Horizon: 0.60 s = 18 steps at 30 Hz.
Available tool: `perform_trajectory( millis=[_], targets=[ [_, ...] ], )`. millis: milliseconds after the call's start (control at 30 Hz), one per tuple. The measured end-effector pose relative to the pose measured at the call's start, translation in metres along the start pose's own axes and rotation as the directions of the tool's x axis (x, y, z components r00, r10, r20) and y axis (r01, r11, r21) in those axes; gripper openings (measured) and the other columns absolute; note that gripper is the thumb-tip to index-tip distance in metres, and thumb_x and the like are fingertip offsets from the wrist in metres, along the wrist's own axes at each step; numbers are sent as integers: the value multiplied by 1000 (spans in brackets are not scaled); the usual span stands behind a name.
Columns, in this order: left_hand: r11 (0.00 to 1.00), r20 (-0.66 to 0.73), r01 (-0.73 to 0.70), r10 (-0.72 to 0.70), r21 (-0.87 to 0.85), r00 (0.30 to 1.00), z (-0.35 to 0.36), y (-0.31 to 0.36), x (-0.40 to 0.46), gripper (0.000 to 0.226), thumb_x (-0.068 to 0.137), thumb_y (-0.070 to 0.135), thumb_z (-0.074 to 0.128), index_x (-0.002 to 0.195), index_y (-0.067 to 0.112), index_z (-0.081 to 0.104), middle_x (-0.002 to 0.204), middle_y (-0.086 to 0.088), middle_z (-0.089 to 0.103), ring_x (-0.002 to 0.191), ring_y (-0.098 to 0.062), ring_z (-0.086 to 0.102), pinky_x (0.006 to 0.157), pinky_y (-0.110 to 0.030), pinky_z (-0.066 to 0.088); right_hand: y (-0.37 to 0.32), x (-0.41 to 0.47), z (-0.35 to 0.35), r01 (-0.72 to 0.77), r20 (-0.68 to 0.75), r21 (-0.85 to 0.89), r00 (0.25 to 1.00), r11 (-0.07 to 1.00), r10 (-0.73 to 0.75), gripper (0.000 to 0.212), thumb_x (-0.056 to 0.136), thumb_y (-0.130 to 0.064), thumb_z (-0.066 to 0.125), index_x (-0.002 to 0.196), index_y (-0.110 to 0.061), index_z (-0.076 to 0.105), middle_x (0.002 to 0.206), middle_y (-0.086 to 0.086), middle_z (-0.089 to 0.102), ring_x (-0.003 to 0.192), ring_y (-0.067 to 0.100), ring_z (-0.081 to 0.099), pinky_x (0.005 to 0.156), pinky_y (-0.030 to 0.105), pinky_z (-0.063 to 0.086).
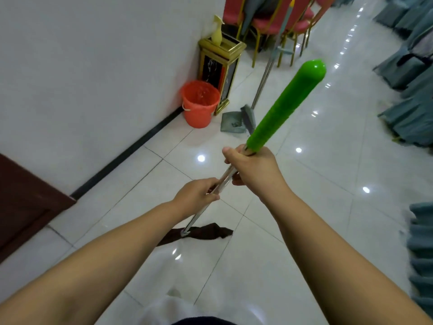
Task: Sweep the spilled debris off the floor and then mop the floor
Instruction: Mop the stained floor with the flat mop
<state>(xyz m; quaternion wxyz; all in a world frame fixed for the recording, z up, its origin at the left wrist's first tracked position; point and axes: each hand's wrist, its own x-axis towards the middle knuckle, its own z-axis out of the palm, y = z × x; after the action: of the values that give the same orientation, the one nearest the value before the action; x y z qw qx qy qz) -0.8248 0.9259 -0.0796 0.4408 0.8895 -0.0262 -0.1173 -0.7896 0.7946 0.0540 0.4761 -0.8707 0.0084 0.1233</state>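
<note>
I hold a mop with a bright green grip (287, 106) and a thin metal pole (225, 181). My right hand (255, 167) is closed around the pole just below the green grip. My left hand (196, 195) grips the pole lower down. The dark brown mop cloth (203, 233) lies flat on the white tiled floor (304, 207) in front of me. Farther off, a grey dustpan (230, 123) with a broom head (248, 114) stands on the floor, its long handle (266, 69) leaning up toward the chairs.
An orange bucket (200, 103) sits by the white wall, beside a gold-framed bin (220, 66) with a yellow spray bottle (217, 31) on top. Red chairs (276, 22) stand behind. Grey-covered chairs (407, 90) line the right side. A dark wooden door (25, 202) is at left.
</note>
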Motion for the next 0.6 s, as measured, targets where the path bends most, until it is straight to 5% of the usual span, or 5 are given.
perform_trajectory(
  millis=[400,600],
  targets=[
    [966,-279,236,-256,-105,925,-95,-42,59,16,84,27,65,100,30,63,94,6,69,89,-13,64,83,-40,52,-84,126,61,305,257,-44,923,951,-285,45,75,-49,64,72,-5,67,60,7,68,51,24,67,62,45,59],
    [915,-424,335,-401,-223,812,-139,-51,91,17,82,24,66,74,36,57,74,10,62,75,-12,60,76,-39,50,-116,190,86,320,416,69,852,945,-318,45,72,-48,68,68,-4,64,49,-2,55,52,21,57,65,50,57]
  ],
)
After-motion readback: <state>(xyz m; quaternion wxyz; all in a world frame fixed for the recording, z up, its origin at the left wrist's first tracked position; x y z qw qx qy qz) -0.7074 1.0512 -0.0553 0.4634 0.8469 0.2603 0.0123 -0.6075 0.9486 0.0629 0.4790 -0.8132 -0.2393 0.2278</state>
